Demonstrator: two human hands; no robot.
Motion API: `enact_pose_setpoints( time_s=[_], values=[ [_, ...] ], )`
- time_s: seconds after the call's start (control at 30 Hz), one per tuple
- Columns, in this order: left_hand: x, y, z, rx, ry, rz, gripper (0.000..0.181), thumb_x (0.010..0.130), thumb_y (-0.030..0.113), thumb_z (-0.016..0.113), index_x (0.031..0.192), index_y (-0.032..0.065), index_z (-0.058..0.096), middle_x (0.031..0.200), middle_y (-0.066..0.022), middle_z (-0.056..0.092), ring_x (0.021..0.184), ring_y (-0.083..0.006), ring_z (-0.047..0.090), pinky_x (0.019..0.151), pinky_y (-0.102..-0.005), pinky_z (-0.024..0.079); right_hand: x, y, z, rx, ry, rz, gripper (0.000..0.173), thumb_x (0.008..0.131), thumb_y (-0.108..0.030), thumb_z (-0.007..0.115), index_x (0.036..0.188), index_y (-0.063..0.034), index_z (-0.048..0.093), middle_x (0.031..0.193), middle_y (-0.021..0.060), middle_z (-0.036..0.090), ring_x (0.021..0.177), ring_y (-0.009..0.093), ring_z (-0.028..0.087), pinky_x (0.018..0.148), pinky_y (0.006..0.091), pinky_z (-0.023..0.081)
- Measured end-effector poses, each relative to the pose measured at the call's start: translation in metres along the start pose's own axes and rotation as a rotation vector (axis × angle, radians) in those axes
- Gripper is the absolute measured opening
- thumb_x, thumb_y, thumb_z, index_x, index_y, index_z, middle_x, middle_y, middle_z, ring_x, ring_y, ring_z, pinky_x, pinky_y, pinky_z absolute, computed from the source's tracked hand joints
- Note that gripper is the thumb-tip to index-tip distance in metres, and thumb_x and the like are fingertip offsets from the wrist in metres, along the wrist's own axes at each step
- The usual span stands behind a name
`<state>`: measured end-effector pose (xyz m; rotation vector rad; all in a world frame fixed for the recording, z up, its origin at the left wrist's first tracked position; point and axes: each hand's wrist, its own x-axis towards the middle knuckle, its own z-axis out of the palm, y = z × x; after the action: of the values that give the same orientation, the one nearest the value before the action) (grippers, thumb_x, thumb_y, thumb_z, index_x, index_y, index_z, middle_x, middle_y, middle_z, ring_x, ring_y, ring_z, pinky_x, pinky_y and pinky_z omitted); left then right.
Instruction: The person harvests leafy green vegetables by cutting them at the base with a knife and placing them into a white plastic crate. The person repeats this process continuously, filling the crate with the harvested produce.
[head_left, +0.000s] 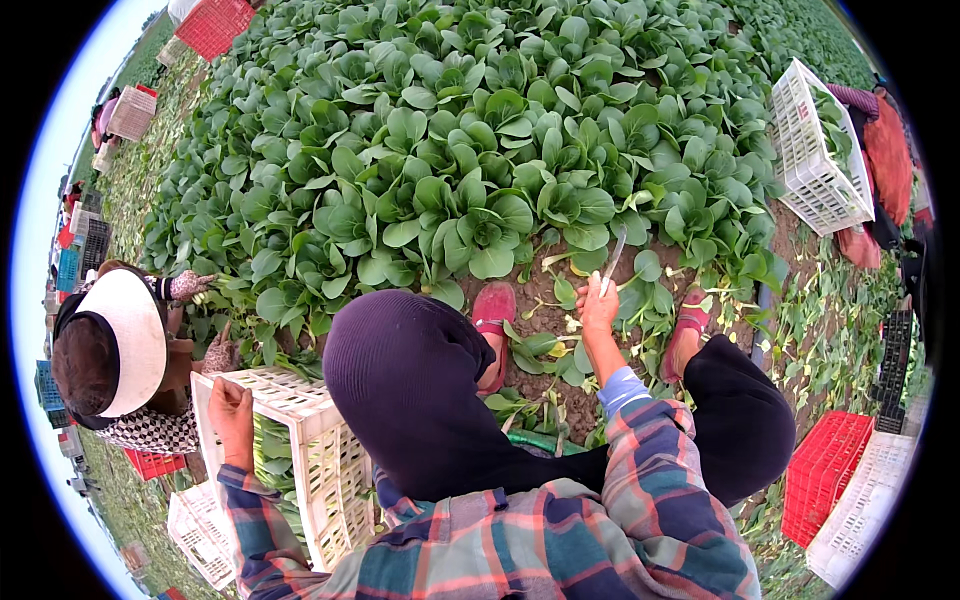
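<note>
My right hand (598, 304) is closed round a small knife (615, 253), its thin blade pointing away from me over cut leaves and soil. Just beyond it grow dense leafy greens, like bok choy (491, 225). On the left, my left hand (229, 415) is at the rim of a white plastic crate (304, 420), fingers bent; whether it grips the rim I cannot tell. Inside that crate lie green leafy plants (274, 450). Loose leaves (536, 349) are strewn between my two pink shoes (495, 315).
A co-worker (124, 345) in a white visor and patterned gloves crouches close at left. Another white crate (817, 150) with greens stands upper right beside a person. Red crates (825, 476) are at lower right; more crates and people line the left.
</note>
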<state>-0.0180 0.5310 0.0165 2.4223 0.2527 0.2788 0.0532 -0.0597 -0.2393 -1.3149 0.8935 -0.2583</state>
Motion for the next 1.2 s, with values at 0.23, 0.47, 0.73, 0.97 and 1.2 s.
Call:
enact_pose_setpoints(
  time_s=[0.23, 0.47, 0.73, 0.97, 1.2],
  values=[
    [0.11, 0.206, 0.201, 0.016, -0.53, 0.503, 0.026, 0.075, -0.011, 0.063, 0.096, 0.0015, 0.055, 0.087, -0.0073, 0.061, 0.082, -0.018, 0.064, 0.076, -0.0291, 0.053, 0.014, 0.02, -0.011, 0.02, -0.043, 0.048, 0.024, 0.097, -0.03, 0.061, 0.098, -0.0083, 0.053, 0.066, 0.0025, 0.06, 0.041, 0.009, 0.048, 0.037, 0.0249, 0.038],
    [0.091, 0.35, 0.447, -0.273, -1.221, 1.048, 0.029, 0.079, -0.01, 0.052, 0.103, 0.0049, 0.053, 0.095, -0.0128, 0.057, 0.088, -0.0369, 0.06, 0.076, -0.0401, 0.05, -0.015, 0.032, 0.021, -0.144, -0.088, 0.171, 0.026, 0.095, -0.031, 0.064, 0.094, -0.0063, 0.056, 0.061, 0.0028, 0.058, 0.04, 0.011, 0.05, 0.037, 0.0272, 0.041],
    [0.089, 0.324, 0.583, -0.12, -0.999, 1.18, 0.027, 0.078, 0.0, 0.059, 0.102, 0.0094, 0.052, 0.095, -0.0098, 0.058, 0.092, -0.0329, 0.057, 0.082, -0.0423, 0.046, -0.009, 0.048, 0.037, -0.371, -0.157, 0.107, 0.03, 0.096, -0.029, 0.063, 0.102, -0.0017, 0.053, 0.06, 0.0062, 0.058, 0.041, 0.014, 0.055, 0.037, 0.0303, 0.042],
    [0.121, 0.283, 0.557, -0.166, -0.608, 0.749, 0.018, 0.087, 0.005, 0.061, 0.104, 0.0046, 0.055, 0.093, -0.015, 0.057, 0.094, -0.037, 0.054, 0.085, -0.0439, 0.044, 0.03, 0.022, 0.041, -0.116, -0.14, 0.251, 0.026, 0.098, -0.028, 0.059, 0.102, -0.0032, 0.051, 0.059, 0.0039, 0.053, 0.039, 0.014, 0.051, 0.035, 0.0296, 0.041],
    [0.117, 0.258, 0.55, -0.024, -0.581, 0.778, 0.021, 0.088, 0.008, 0.056, 0.107, 0.0002, 0.058, 0.109, -0.0194, 0.057, 0.105, -0.0375, 0.052, 0.092, -0.0446, 0.042, 0.018, 0.026, 0.061, 0.076, -0.131, 0.316, 0.024, 0.1, -0.028, 0.055, 0.101, -0.0056, 0.05, 0.059, 0.0024, 0.051, 0.038, 0.011, 0.048, 0.033, 0.0265, 0.037]
  ],
)
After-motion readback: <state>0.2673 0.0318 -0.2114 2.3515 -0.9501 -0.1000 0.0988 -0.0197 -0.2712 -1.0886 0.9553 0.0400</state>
